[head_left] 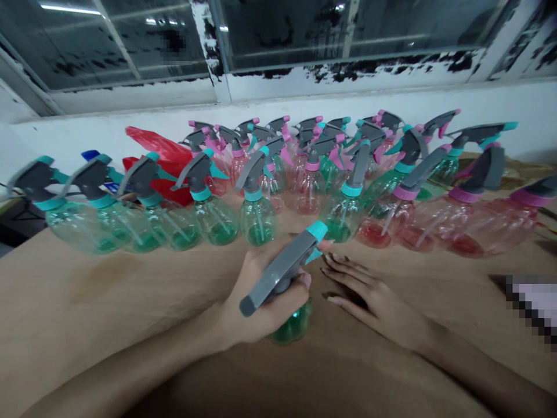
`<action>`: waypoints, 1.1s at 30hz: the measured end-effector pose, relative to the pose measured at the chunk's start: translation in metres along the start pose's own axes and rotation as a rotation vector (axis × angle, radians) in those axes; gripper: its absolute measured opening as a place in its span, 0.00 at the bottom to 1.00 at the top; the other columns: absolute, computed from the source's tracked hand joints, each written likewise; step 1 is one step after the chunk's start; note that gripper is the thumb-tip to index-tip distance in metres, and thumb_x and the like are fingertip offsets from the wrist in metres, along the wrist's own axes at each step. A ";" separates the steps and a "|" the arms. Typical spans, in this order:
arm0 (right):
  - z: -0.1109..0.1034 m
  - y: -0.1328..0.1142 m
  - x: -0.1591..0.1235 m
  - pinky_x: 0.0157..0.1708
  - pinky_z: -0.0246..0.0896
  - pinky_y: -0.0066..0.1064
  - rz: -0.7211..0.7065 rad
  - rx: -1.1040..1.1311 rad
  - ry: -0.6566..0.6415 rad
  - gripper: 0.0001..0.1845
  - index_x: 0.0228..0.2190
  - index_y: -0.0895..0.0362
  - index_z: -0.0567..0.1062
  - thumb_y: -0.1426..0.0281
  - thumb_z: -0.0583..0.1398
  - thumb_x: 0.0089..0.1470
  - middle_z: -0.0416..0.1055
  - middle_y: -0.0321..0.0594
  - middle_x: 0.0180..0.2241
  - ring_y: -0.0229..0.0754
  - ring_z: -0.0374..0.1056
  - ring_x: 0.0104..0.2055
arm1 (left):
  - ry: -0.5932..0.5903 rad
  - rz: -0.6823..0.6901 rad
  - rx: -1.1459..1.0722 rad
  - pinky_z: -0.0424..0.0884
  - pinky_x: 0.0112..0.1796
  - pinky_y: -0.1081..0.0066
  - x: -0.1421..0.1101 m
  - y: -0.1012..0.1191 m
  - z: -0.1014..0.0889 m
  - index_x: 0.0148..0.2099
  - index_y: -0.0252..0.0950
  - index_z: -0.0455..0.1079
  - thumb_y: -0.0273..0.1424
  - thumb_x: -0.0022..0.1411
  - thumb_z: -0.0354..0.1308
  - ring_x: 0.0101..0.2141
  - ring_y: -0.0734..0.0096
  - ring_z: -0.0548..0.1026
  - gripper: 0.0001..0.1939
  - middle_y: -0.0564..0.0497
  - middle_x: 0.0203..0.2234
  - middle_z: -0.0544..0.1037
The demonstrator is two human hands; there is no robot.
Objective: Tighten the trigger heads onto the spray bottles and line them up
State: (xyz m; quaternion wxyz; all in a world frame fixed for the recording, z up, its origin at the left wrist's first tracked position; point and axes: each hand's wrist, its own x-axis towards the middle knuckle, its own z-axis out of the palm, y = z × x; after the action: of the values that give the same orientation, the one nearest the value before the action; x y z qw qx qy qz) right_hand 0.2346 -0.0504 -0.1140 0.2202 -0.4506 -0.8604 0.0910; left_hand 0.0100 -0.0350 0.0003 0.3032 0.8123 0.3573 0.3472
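Many spray bottles [258,219] crowd the tan table [174,284] below dark windows [278,32].

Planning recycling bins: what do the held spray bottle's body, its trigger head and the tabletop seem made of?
Bottle body: probably glossy plastic; green-tinted, see-through, with bright glints.
Trigger head: likely satin plastic; smooth grey surface, soft sheen.
Tabletop: wood or wood-look laminate, matt; tan, soft reflections, unclear which.

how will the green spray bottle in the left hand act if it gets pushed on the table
The green spray bottle would probably tip fairly readily, since its long grey spray head overhangs the neck. Its shiny body looks like smooth plastic, so it may slide or feel slippery.
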 end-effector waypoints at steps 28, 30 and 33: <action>0.001 0.000 0.000 0.58 0.50 0.46 0.010 -0.015 -0.015 0.25 0.56 0.54 0.61 0.61 0.52 0.58 0.58 0.41 0.59 0.45 0.49 0.62 | -0.008 0.000 0.042 0.71 0.27 0.72 -0.001 -0.005 0.002 0.45 0.39 0.67 0.26 0.54 0.50 0.22 0.72 0.72 0.15 0.55 0.23 0.74; 0.001 0.001 0.000 0.58 0.51 0.47 0.007 -0.008 -0.006 0.25 0.56 0.53 0.61 0.61 0.53 0.58 0.58 0.40 0.59 0.46 0.50 0.62 | -0.001 0.009 0.033 0.70 0.25 0.72 -0.001 -0.005 0.002 0.45 0.39 0.67 0.26 0.54 0.50 0.21 0.72 0.72 0.15 0.55 0.23 0.74; 0.001 0.001 0.000 0.58 0.50 0.47 0.002 -0.011 0.005 0.25 0.56 0.53 0.61 0.62 0.53 0.58 0.58 0.41 0.59 0.46 0.50 0.61 | 0.005 0.013 0.030 0.70 0.25 0.72 -0.001 -0.005 0.002 0.43 0.40 0.68 0.26 0.54 0.51 0.21 0.72 0.71 0.13 0.55 0.23 0.74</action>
State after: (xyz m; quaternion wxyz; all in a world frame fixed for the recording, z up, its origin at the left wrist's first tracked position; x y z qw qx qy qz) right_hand 0.2347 -0.0503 -0.1156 0.2198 -0.4529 -0.8598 0.0855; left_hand 0.0092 -0.0336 -0.0050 0.2877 0.8183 0.3579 0.3457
